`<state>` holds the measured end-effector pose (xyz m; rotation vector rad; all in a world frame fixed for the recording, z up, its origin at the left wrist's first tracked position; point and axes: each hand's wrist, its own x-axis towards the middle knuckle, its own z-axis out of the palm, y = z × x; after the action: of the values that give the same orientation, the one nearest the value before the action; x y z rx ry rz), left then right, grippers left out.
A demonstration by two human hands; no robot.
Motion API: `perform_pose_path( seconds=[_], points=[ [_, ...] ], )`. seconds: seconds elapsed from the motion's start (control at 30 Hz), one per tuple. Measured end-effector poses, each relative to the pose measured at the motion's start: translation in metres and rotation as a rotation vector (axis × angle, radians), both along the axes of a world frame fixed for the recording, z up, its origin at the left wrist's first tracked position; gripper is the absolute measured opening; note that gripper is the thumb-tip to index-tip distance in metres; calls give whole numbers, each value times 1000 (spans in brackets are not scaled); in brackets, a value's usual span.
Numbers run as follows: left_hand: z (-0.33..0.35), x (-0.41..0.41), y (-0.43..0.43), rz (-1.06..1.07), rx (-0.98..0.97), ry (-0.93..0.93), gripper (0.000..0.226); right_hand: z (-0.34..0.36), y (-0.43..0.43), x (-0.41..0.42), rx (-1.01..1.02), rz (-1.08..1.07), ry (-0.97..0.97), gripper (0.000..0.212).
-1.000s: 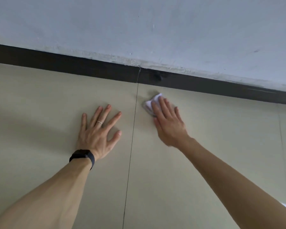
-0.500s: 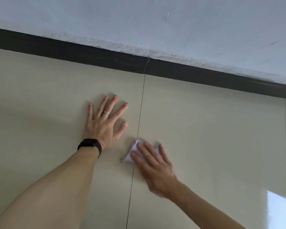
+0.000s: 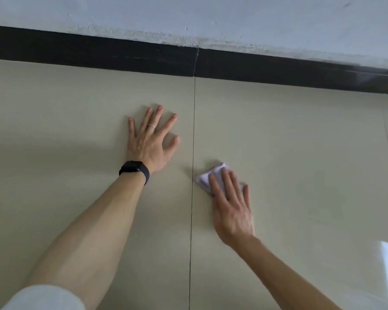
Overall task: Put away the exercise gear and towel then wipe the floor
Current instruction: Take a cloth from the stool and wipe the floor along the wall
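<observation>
Pressing white cloth [image 3: 204,179] onto floor [image 3: 305,157], right hand [image 3: 233,210] flat.

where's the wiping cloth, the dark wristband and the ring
cloth [image 3: 204,179]: head view, on its uncovered left corner
wristband [image 3: 133,168]: head view, on its dark top face
ring [image 3: 152,126]: head view, on the thin silver band

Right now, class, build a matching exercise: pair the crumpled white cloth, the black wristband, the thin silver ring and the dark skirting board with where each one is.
Things:
1 crumpled white cloth
2 black wristband
3 thin silver ring
4 dark skirting board

Places:
A round the wrist of the left hand
B along the foot of the white wall
C under the right hand, on the beige floor tile
D on a finger of the left hand

Pairs: 1-C, 2-A, 3-D, 4-B
</observation>
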<state>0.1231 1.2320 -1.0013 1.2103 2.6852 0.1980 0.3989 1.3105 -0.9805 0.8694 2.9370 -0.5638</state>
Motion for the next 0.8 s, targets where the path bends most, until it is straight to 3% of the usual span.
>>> perform_pose_path(
  seconds=[0.1, 0.17, 0.23, 0.27, 0.37, 0.43, 0.5, 0.6, 0.67, 0.73, 0.8],
  points=[
    [2, 17, -13, 68, 68, 16, 54, 3, -65, 52, 79, 701, -41, 78],
    [5, 40, -34, 142, 104, -14, 54, -2, -60, 60, 128, 968, -30, 73],
    [10, 74, -70, 168, 127, -34, 57, -9, -41, 44, 150, 939, -7, 69],
    [12, 92, -92, 184, 127, -46, 58, -9, -29, 32, 132, 770, -18, 69],
    [13, 133, -165, 284, 27, -101, 61, 0, -2, -6, -9, -26, -47, 62],
    [11, 150, -204, 342, -48, -117, 62, 5, -24, -15, -37, -256, -25, 61],
    [9, 158, -225, 342, -83, -121, 61, 4, -70, -6, -21, -64, -15, 66],
    [11, 156, -229, 330, -76, -146, 58, 4, -143, 27, -3, 754, -58, 79],
    [15, 154, -231, 320, -68, -153, 55, 2, -142, 25, 35, 1172, -97, 75],
    [19, 150, -242, 342, -57, -151, 55, -2, -116, -2, 122, 1234, -71, 69],
    [21, 145, -261, 411, -68, -144, 57, -2, -88, -37, 127, 878, -53, 68]
  ],
)
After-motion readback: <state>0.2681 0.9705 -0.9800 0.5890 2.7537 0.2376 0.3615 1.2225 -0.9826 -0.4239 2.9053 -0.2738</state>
